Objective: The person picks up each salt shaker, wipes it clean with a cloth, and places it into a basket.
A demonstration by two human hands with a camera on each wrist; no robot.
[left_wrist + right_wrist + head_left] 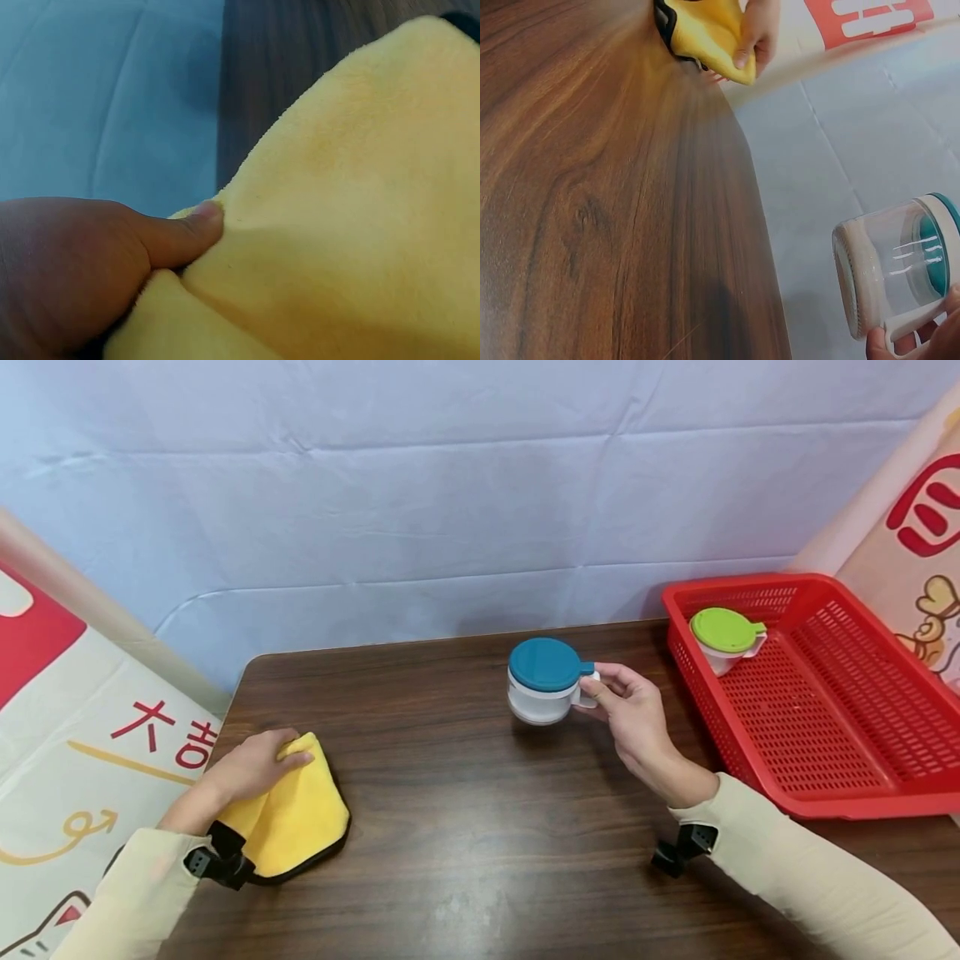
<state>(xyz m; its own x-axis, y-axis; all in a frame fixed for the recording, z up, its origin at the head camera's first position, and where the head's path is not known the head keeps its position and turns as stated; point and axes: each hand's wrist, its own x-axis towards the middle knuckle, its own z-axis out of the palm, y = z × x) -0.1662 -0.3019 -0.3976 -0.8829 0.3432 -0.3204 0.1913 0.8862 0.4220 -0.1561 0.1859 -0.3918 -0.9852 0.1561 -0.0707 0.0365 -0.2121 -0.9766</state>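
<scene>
My left hand (257,767) grips a yellow cloth (303,814) with a dark edge at the left side of the table. In the left wrist view the thumb presses on the fluffy cloth (337,195); the other fingers are hidden. With my right hand (633,710) I hold a seasoning jar (545,675) by its white handle, thumb and fingers around it. Its lid is blue, and the right wrist view shows the clear body of the jar (889,262). The jar appears raised just above the table, its shadow underneath.
A red plastic basket (817,802) stands on the right of the table (450,827). Inside its far left corner sits a similar jar with a green lid (726,631). A pale cloth backdrop (420,527) hangs behind the table's far edge.
</scene>
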